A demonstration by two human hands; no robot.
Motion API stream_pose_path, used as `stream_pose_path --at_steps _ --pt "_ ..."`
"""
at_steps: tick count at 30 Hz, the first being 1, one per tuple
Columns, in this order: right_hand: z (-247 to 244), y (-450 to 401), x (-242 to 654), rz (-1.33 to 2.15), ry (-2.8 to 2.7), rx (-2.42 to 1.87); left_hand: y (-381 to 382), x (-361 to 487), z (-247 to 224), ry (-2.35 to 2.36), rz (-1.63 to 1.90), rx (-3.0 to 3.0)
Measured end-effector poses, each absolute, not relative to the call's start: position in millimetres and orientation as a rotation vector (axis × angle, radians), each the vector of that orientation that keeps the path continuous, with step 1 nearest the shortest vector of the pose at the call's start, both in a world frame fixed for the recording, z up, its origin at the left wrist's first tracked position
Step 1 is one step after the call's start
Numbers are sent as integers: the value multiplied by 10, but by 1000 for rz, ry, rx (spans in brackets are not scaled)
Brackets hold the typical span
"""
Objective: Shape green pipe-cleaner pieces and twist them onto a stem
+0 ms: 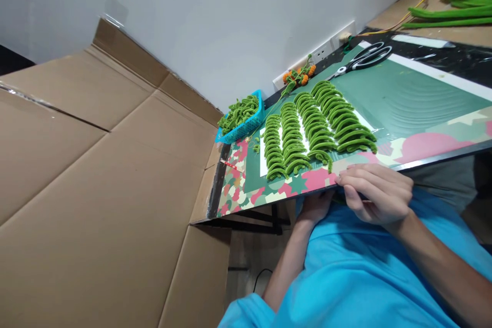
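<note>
My right hand [376, 192] is at the table's front edge, its fingers bent and pressed together; whatever they pinch is hidden. My left hand [317, 206] is just beside it, lower down, with its fingers out of sight under the edge. A small dark green bit [339, 198] shows between the two hands, too little of it to name. Beyond them, curved fuzzy green pieces [321, 130], like bent pipe cleaners, lie in several rows on a white sheet [263, 156]. The nearest pieces reach almost to my right fingertips.
A blue basket [246, 125] of green pieces stands at the far left corner. Orange-and-green pipe-cleaner stems [300, 76] and black-handled scissors [363, 60] lie at the back of the green mat [407, 92]. Long green stems [453, 13] lie far right. Cardboard [115, 179] walls the left side.
</note>
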State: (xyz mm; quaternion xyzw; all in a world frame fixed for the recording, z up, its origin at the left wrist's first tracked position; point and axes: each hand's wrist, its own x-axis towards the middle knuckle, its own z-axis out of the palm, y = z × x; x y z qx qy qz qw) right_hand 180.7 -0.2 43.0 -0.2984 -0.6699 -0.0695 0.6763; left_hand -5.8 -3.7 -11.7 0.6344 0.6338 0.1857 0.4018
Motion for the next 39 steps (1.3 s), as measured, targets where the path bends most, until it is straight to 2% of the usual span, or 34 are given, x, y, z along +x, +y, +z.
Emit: stream_pose_path --at_steps 26,39 --pt "454 17 1821 -161 -1483 -663 3 6 -33 1618 344 1677" --pt "443 14 1827 -157 -1482 -667 -28 3 -53 1610 404 1686"
